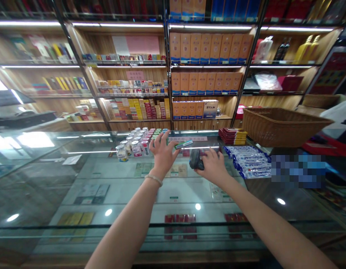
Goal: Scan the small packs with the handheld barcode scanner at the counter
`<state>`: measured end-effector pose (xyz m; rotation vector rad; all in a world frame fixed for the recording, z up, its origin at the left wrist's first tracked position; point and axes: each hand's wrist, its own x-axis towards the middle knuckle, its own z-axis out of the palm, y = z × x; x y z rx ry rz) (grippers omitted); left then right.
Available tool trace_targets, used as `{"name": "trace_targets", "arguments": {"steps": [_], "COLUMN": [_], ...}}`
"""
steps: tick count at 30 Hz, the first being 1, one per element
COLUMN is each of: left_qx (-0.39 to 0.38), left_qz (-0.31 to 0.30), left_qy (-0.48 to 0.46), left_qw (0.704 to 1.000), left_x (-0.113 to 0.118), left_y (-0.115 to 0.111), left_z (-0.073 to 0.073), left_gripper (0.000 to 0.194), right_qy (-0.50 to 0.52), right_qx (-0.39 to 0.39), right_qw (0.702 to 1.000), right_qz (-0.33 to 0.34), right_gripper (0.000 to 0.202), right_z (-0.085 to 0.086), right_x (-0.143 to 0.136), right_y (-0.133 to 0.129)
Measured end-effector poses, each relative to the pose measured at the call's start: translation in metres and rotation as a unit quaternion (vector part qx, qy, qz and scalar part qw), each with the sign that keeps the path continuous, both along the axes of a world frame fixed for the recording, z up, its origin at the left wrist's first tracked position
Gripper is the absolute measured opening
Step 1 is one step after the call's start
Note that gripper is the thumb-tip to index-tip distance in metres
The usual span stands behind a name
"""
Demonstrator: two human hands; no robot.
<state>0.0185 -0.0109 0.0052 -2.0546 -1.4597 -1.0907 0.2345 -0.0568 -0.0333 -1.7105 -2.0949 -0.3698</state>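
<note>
Head view: your left hand (163, 151) holds small green pack (185, 144) at thumb, other fingers spread; pack's long axis points roughly 3 o'clock, above glass counter (187, 186). Your right hand (214, 164) grips black device (195, 159) at pack's 5 o'clock, gap showing between.

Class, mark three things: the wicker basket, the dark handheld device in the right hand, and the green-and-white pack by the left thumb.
Wicker basket (269, 129): head view, on its outer wall.
Dark handheld device (195, 160): head view, on its bulky end.
Green-and-white pack (185, 144): head view, on its printed side.
</note>
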Motion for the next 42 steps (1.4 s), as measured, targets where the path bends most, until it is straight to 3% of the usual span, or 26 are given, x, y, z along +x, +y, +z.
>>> {"name": "trace_targets", "arguments": {"steps": [3, 10, 15, 20, 27, 31, 37, 42], "left_qx": [-0.004, -0.02, -0.018, -0.014, -0.007, -0.005, -0.011, -0.005], "left_qz": [0.006, 0.019, 0.024, 0.024, 0.027, 0.029, 0.027, 0.025], "left_qy": [0.001, -0.008, -0.012, -0.013, -0.012, -0.016, -0.026, -0.035], "left_qw": [1.0, 1.0, 0.999, 1.0, 1.0, 0.999, 0.999, 0.999], "left_x": [-0.001, 0.0, 0.001, -0.001, -0.001, -0.001, -0.001, -0.001], "left_y": [0.001, 0.0, 0.001, 0.002, 0.001, 0.0, 0.002, 0.003], "left_z": [-0.001, 0.001, -0.001, -0.003, -0.001, -0.001, 0.0, -0.001], "left_gripper": [0.017, 0.019, 0.019, 0.018, 0.019, 0.019, 0.018, 0.012], "right_qy": [0.018, 0.152, 0.208, 0.265, 0.258, 0.245, 0.265, 0.223], "right_qx": [-0.013, 0.026, -0.035, -0.097, -0.174, -0.192, -0.16, -0.141], "right_qw": [1.0, 0.988, 0.977, 0.953, 0.94, 0.942, 0.944, 0.961], "right_qz": [0.001, -0.019, 0.022, 0.105, 0.142, 0.122, 0.111, 0.082], "right_gripper": [0.034, 0.048, 0.039, 0.041, 0.05, 0.05, 0.059, 0.059], "right_z": [0.008, 0.035, 0.046, 0.048, 0.046, 0.042, 0.044, 0.047], "right_x": [0.007, 0.037, 0.046, 0.033, 0.007, -0.005, -0.009, -0.009], "right_y": [0.001, -0.001, -0.011, -0.019, -0.032, -0.037, -0.041, -0.042]}}
